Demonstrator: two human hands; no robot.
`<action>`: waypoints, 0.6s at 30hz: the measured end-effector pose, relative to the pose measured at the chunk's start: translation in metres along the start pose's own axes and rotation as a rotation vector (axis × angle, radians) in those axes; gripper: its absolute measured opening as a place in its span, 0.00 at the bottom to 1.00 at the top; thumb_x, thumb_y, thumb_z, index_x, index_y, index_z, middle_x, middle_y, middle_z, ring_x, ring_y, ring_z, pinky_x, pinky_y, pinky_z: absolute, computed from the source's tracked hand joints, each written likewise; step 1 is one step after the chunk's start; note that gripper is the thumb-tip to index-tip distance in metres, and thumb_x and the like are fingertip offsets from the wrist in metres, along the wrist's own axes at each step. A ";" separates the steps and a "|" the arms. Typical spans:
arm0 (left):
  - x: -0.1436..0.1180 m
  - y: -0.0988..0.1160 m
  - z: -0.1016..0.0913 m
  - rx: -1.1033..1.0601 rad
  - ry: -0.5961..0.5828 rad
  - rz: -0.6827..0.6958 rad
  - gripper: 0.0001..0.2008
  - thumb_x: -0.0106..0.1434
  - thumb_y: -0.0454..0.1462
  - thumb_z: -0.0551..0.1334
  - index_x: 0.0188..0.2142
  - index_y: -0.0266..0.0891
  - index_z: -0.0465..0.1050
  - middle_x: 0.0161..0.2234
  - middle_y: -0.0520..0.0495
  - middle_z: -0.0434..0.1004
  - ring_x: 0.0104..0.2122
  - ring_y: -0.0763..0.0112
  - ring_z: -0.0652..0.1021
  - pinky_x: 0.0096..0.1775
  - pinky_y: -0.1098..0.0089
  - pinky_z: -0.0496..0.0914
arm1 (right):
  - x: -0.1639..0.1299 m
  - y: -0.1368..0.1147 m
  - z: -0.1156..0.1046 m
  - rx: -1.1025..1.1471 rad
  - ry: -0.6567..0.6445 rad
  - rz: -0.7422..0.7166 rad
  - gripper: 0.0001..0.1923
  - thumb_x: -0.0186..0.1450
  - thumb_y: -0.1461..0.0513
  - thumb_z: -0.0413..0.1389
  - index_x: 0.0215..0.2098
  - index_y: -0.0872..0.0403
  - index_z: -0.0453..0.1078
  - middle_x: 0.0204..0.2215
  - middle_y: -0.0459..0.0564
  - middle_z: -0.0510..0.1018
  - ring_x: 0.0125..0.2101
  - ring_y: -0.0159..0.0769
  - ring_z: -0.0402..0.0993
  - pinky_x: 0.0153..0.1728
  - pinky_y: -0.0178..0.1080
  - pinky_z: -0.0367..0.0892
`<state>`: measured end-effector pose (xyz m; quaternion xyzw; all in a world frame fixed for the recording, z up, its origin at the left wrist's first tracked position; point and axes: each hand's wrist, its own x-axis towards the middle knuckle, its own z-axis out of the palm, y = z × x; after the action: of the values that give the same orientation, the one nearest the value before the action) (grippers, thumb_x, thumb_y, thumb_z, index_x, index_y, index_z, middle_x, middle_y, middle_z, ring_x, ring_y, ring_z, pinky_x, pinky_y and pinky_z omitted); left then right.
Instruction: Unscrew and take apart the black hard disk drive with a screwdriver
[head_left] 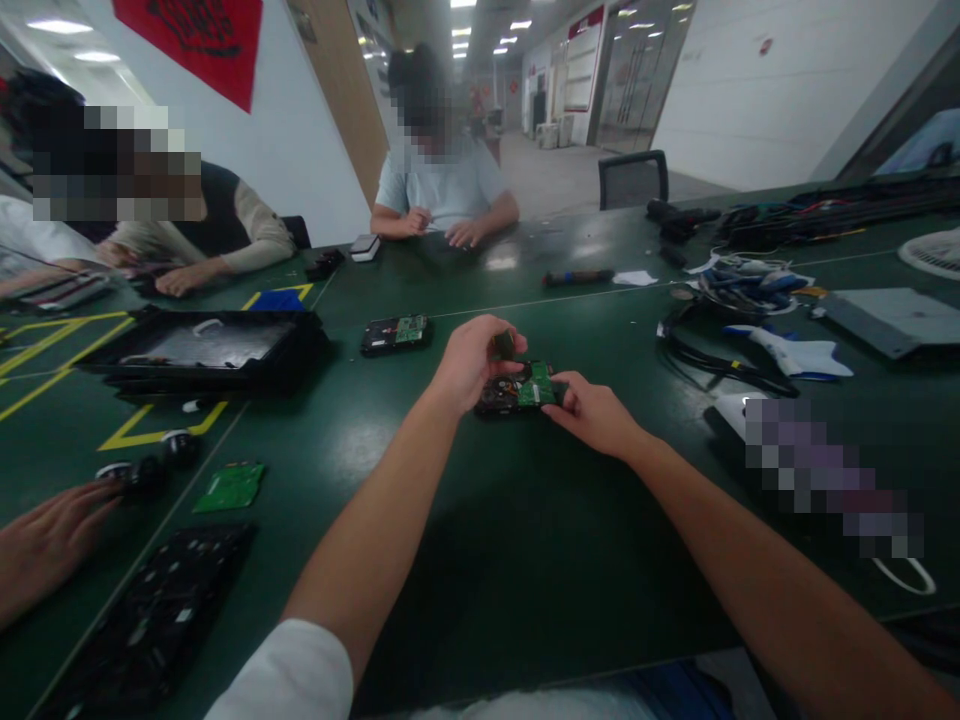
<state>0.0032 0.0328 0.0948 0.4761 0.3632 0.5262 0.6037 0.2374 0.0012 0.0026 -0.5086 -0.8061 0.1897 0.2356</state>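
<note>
A hard drive (536, 388) lies on the green table in front of me, its green circuit board facing up. My right hand (589, 412) is closed on the drive's right end, thumb at the near edge. Over its left part, my left hand (480, 365) is curled around a short dark handle (504, 346). The lower end of that handle is hidden, so I cannot tell its kind or whether it touches the drive. Farther back on the left rests a second hard drive (396, 334), also with a green board on top.
A black tray (217, 345), a loose green circuit board (231, 487) and a black panel (154, 620) lie left. Another person's hand (56, 545) reaches in there. A screwdriver (577, 278), cables (720, 360) and a grey metal box (892, 318) lie right. Co-workers sit opposite.
</note>
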 end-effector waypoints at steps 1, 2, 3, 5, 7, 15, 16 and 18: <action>0.001 0.000 0.000 0.039 0.013 0.033 0.10 0.61 0.43 0.65 0.34 0.38 0.77 0.36 0.44 0.78 0.38 0.65 0.79 0.30 0.72 0.75 | 0.000 -0.001 0.000 -0.004 0.000 -0.005 0.22 0.76 0.52 0.58 0.64 0.51 0.65 0.32 0.45 0.81 0.31 0.38 0.77 0.33 0.39 0.64; 0.001 0.000 -0.001 0.074 0.026 0.059 0.10 0.61 0.43 0.65 0.34 0.38 0.79 0.37 0.43 0.78 0.39 0.65 0.78 0.29 0.73 0.74 | 0.000 -0.002 0.000 -0.016 0.000 -0.007 0.21 0.76 0.52 0.57 0.63 0.51 0.67 0.32 0.46 0.81 0.31 0.37 0.77 0.33 0.39 0.64; 0.001 0.000 -0.001 0.104 0.036 0.076 0.11 0.62 0.43 0.65 0.33 0.37 0.80 0.38 0.43 0.77 0.39 0.65 0.77 0.28 0.74 0.73 | 0.000 -0.003 -0.001 -0.032 -0.002 -0.008 0.21 0.76 0.52 0.56 0.63 0.51 0.68 0.33 0.47 0.81 0.31 0.37 0.77 0.34 0.39 0.65; 0.001 0.001 -0.001 0.135 0.037 0.078 0.12 0.62 0.44 0.65 0.33 0.37 0.81 0.39 0.42 0.77 0.40 0.64 0.77 0.28 0.73 0.73 | 0.001 -0.006 -0.002 -0.060 -0.011 -0.011 0.21 0.78 0.52 0.54 0.64 0.51 0.69 0.34 0.48 0.82 0.32 0.37 0.77 0.35 0.39 0.65; 0.000 0.001 0.000 0.126 0.004 0.052 0.13 0.62 0.45 0.65 0.35 0.37 0.81 0.38 0.42 0.77 0.39 0.64 0.77 0.28 0.72 0.73 | 0.002 -0.009 -0.003 -0.084 -0.026 -0.016 0.22 0.78 0.53 0.53 0.67 0.51 0.69 0.35 0.48 0.82 0.32 0.37 0.77 0.35 0.38 0.64; -0.004 0.001 0.010 -0.079 -0.022 -0.045 0.09 0.61 0.43 0.63 0.38 0.40 0.73 0.32 0.47 0.77 0.35 0.65 0.80 0.31 0.70 0.75 | 0.003 -0.010 -0.003 -0.168 -0.039 0.002 0.23 0.79 0.51 0.51 0.66 0.51 0.70 0.39 0.49 0.84 0.34 0.38 0.77 0.36 0.39 0.64; -0.004 0.001 0.010 -0.070 -0.021 -0.037 0.09 0.61 0.43 0.63 0.37 0.40 0.73 0.32 0.47 0.77 0.35 0.65 0.79 0.31 0.69 0.76 | 0.003 -0.010 -0.002 -0.173 -0.042 0.002 0.23 0.79 0.51 0.51 0.66 0.51 0.70 0.39 0.50 0.84 0.35 0.39 0.77 0.36 0.39 0.64; -0.003 0.001 0.009 -0.035 -0.008 -0.009 0.09 0.61 0.43 0.63 0.35 0.40 0.73 0.33 0.46 0.77 0.36 0.65 0.79 0.31 0.70 0.76 | 0.003 -0.010 -0.002 -0.176 -0.041 0.000 0.23 0.79 0.51 0.51 0.67 0.51 0.70 0.39 0.50 0.84 0.35 0.39 0.78 0.36 0.39 0.64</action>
<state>0.0112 0.0281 0.0979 0.4658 0.3536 0.5278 0.6160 0.2302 0.0005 0.0100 -0.5233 -0.8243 0.1285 0.1735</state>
